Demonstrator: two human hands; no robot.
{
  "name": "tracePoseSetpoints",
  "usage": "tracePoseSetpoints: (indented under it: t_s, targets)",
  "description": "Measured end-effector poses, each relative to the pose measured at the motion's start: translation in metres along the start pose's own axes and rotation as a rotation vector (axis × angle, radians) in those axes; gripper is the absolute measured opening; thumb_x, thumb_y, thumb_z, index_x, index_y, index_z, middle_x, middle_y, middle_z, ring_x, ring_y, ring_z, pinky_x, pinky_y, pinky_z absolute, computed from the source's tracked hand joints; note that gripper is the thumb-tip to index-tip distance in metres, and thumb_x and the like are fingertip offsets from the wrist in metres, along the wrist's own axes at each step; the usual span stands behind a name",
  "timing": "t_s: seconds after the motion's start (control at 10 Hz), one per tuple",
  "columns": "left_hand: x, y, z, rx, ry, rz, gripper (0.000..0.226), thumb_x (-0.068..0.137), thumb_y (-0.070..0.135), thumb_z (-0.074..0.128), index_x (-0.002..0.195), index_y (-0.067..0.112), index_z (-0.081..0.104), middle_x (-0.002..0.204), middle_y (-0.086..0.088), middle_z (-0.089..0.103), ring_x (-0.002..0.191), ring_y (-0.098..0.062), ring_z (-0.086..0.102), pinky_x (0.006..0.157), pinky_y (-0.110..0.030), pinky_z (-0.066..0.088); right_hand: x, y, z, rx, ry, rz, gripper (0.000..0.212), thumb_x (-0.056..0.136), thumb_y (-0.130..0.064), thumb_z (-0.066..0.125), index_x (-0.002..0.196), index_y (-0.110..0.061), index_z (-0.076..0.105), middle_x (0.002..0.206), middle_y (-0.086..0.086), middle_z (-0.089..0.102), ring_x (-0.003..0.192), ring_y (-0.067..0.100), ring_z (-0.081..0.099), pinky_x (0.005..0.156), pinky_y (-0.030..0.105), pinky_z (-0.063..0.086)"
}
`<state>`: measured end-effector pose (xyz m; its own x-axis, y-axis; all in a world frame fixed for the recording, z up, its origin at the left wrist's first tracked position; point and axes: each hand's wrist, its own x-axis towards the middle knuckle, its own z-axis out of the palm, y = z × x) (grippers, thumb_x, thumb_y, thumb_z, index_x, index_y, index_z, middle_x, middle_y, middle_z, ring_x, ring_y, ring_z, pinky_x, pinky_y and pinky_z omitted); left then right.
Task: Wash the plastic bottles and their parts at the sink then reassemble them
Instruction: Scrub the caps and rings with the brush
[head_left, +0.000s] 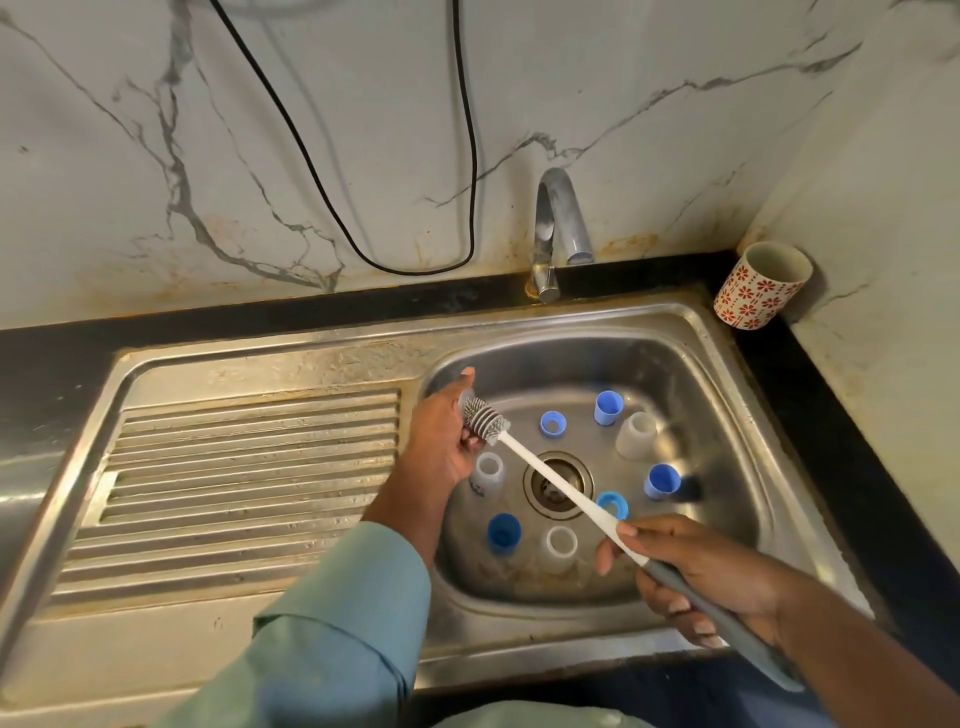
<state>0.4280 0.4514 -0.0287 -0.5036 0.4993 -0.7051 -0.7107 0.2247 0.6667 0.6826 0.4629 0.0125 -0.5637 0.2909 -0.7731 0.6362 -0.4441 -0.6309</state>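
The right hand grips the grey handle of a long brush, whose bristle head reaches the left hand. That hand holds something small against the bristles; what it is cannot be told. In the sink, bottles and blue caps stand around the drain, apart from each other.

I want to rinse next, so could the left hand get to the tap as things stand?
Probably not right away. The left hand is holding a small part against the brush head, so it would have to let go first. Beyond that, nothing stands between it and the tap.
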Motion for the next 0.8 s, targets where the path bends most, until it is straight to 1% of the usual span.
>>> tracePoseSetpoints:
  t_s: [0.1,0.2,0.3,0.4,0.5,0.6,0.7,0.8]
  targets:
    - [0.007,0.000,0.003,-0.194,0.126,0.094,0.022,0.088,0.021,0.074,0.103,0.007,0.067,0.080,-0.008,0.068,0.060,-0.016,0.067,0.053,-0.030,0.056,-0.003,-0.001,0.017,-0.959,0.437,-0.146,0.039,0.099,-0.059,0.025,0.124,-0.039,0.047,0.082,-0.008,0.062,0.067,0.003,0.057,0.065,0.027,0.048]
    - [0.008,0.000,0.001,-0.078,0.254,0.287,0.020,0.088,0.024,0.075,0.080,0.008,0.065,0.075,-0.006,0.069,0.063,-0.019,0.067,0.059,-0.033,0.058,0.001,0.004,0.030,-1.335,0.589,-0.276,0.051,0.102,-0.055,0.012,0.150,-0.039,0.006,0.115,-0.006,0.065,0.095,0.013,0.065,0.080,0.029,0.050]
    - [0.002,0.006,-0.005,0.212,0.277,0.507,0.043,0.090,0.031,0.073,0.054,0.014,0.054,0.053,0.001,0.054,0.050,-0.016,0.052,0.053,-0.030,0.044,-0.008,0.001,0.037,-1.109,0.479,-0.178,0.051,0.103,-0.050,0.025,0.150,-0.046,0.005,0.093,-0.005,0.063,0.078,0.013,0.062,0.069,0.029,0.050]
    - [0.003,0.022,-0.011,0.041,0.266,0.295,0.031,0.084,0.034,0.078,0.072,0.011,0.062,0.071,-0.004,0.064,0.064,-0.022,0.061,0.056,-0.030,0.050,-0.019,-0.004,0.041,-0.158,0.181,-0.123,0.030,0.100,-0.039,0.047,0.130,-0.044,0.052,0.059,-0.001,0.048,0.046,0.012,0.039,0.043,0.025,0.037]
    - [-0.002,0.023,-0.011,-0.095,0.127,0.074,0.041,0.080,0.043,0.079,0.096,0.007,0.068,0.081,-0.008,0.069,0.050,-0.015,0.061,0.042,-0.024,0.045,-0.012,0.000,0.034,-0.195,0.282,-0.261,0.029,0.100,-0.036,0.048,0.128,-0.042,0.055,0.054,-0.004,0.044,0.042,0.007,0.038,0.041,0.022,0.035]
    - [-0.011,0.011,0.002,-0.083,0.158,0.052,0.043,0.079,0.048,0.078,0.101,0.013,0.068,0.074,-0.005,0.067,0.047,-0.010,0.051,0.038,-0.020,0.036,0.006,0.003,0.036,-0.547,0.436,-0.353,0.040,0.099,-0.048,0.041,0.139,-0.047,0.044,0.062,-0.006,0.050,0.053,0.002,0.047,0.054,0.020,0.042]
    - [-0.017,0.005,0.010,-0.113,0.152,-0.003,0.033,0.098,0.041,0.056,0.119,0.017,0.065,0.082,-0.005,0.063,0.063,-0.011,0.055,0.046,-0.024,0.034,0.022,0.001,0.036,-0.629,0.491,-0.325,0.043,0.099,-0.054,0.036,0.141,-0.049,0.040,0.073,-0.007,0.054,0.063,0.005,0.052,0.062,0.029,0.051]
    - [-0.015,0.009,0.007,-0.081,0.234,-0.092,0.057,0.105,0.030,0.035,0.158,0.019,0.017,0.156,-0.017,0.036,0.142,-0.026,0.040,0.085,-0.028,0.051,0.020,0.008,0.043,-0.683,0.481,-0.304,0.043,0.099,-0.052,0.037,0.142,-0.047,0.038,0.071,-0.007,0.053,0.062,0.005,0.054,0.058,0.021,0.047]
